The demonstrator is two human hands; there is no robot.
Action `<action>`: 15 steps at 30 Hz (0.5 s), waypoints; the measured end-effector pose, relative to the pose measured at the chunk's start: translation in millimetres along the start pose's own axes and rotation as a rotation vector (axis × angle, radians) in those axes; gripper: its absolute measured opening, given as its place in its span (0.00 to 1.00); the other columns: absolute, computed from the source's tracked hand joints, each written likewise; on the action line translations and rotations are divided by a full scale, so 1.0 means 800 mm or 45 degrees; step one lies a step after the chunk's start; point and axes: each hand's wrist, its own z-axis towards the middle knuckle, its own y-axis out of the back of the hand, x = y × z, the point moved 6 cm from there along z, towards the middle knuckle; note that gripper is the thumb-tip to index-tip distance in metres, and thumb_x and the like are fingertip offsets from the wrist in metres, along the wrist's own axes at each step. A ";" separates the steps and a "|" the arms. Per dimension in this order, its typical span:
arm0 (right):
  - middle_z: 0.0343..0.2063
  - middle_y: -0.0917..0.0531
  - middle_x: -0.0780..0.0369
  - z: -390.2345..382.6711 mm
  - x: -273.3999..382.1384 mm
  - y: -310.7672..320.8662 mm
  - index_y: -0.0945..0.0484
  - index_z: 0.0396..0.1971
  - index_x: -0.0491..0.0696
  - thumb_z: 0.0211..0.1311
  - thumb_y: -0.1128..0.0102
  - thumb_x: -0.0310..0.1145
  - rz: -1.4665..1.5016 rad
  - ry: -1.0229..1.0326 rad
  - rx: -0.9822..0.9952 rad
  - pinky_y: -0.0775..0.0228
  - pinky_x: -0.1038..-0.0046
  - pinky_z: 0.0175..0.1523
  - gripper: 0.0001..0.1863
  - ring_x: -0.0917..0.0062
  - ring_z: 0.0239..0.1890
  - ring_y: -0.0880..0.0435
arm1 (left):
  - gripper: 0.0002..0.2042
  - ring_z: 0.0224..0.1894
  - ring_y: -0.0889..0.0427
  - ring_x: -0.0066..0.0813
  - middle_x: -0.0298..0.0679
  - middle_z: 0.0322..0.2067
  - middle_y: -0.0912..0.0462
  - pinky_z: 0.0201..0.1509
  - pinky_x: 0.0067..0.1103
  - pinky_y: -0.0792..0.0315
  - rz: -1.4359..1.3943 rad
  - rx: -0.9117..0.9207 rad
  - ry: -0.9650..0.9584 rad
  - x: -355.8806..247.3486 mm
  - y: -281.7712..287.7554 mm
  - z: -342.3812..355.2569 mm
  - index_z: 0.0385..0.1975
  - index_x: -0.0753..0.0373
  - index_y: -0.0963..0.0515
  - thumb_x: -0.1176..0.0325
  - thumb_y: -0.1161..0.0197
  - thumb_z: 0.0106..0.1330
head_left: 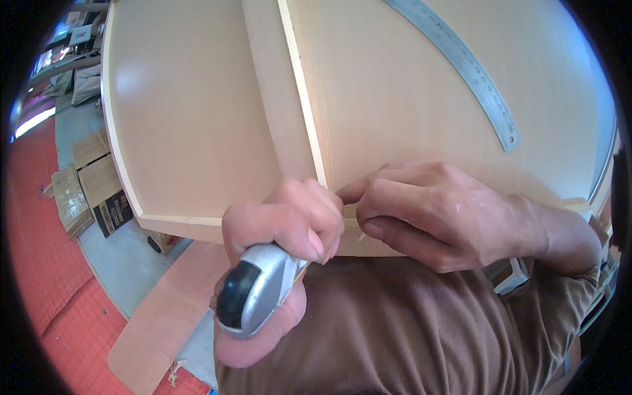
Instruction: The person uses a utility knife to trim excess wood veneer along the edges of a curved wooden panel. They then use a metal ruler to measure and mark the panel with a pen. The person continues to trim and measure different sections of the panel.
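Wrapped the left hand [289, 217] tightly around a silver-and-black tool [257, 289], probably a cutter, black end toward the wearer, opposite end hidden. Bent the fingers of the right hand [434, 210] close beside, at the near edge of a pale wooden panel [191, 112]; could not make out whether pinching anything. Judged the tool light, hard and smooth, apt to twist in a loose grasp; best taken by the thick shell, clear of the hidden end. Judged the panel stiff and broad, slick-faced, best held by the raised rim. Showed, beyond the hands, a wood strip [301, 85] running away across the panel, and rightward a metal ruler [474, 72] lying on it. Included farther left a reddish board [171, 309] and cardboard boxes [99, 178].
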 end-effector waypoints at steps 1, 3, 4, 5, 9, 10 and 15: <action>0.34 0.17 0.50 0.000 -0.002 -0.002 0.22 0.42 0.38 0.66 0.39 0.22 0.001 0.005 0.000 0.22 0.58 0.42 0.07 0.55 0.35 0.15 | 0.43 0.27 0.31 0.25 0.35 0.30 0.31 0.36 0.25 0.33 0.004 0.006 0.006 0.004 0.002 0.000 0.46 0.59 0.34 0.16 0.57 0.60; 0.32 0.18 0.51 0.000 -0.002 -0.003 0.22 0.44 0.37 0.66 0.39 0.22 0.022 0.016 -0.023 0.23 0.58 0.41 0.08 0.55 0.34 0.15 | 0.44 0.28 0.31 0.25 0.35 0.30 0.31 0.36 0.25 0.33 0.018 0.007 0.015 0.008 0.004 0.000 0.46 0.59 0.34 0.16 0.57 0.60; 0.31 0.18 0.51 0.001 -0.003 -0.004 0.22 0.44 0.37 0.66 0.39 0.22 0.032 0.019 -0.032 0.23 0.58 0.40 0.09 0.55 0.34 0.15 | 0.44 0.28 0.31 0.25 0.36 0.30 0.31 0.36 0.25 0.33 0.027 0.012 0.020 0.009 0.005 0.000 0.46 0.59 0.34 0.16 0.57 0.60; 0.31 0.18 0.51 0.001 -0.003 -0.005 0.22 0.45 0.37 0.67 0.39 0.23 0.029 0.015 -0.029 0.24 0.58 0.40 0.09 0.56 0.33 0.16 | 0.44 0.28 0.31 0.25 0.36 0.30 0.31 0.36 0.24 0.33 0.030 0.028 0.025 0.008 0.006 0.000 0.46 0.59 0.34 0.16 0.57 0.59; 0.30 0.19 0.52 0.002 -0.005 -0.008 0.23 0.45 0.37 0.68 0.40 0.23 0.021 -0.007 -0.019 0.25 0.58 0.38 0.09 0.56 0.32 0.16 | 0.45 0.28 0.31 0.25 0.37 0.30 0.30 0.35 0.24 0.33 0.076 0.095 0.051 0.004 0.008 0.001 0.47 0.60 0.34 0.16 0.57 0.59; 0.29 0.20 0.52 0.003 -0.005 -0.008 0.23 0.44 0.37 0.68 0.40 0.23 0.014 -0.019 -0.013 0.25 0.58 0.38 0.08 0.56 0.32 0.17 | 0.45 0.28 0.31 0.25 0.37 0.30 0.30 0.35 0.23 0.33 0.087 0.120 0.051 0.002 0.008 0.001 0.47 0.61 0.34 0.16 0.56 0.59; 0.28 0.21 0.53 0.002 -0.001 -0.009 0.24 0.39 0.39 0.69 0.41 0.24 0.064 -0.054 0.008 0.26 0.59 0.36 0.05 0.56 0.30 0.17 | 0.47 0.29 0.31 0.25 0.38 0.31 0.30 0.35 0.22 0.33 0.133 0.200 0.036 0.004 0.006 0.003 0.48 0.62 0.35 0.15 0.56 0.58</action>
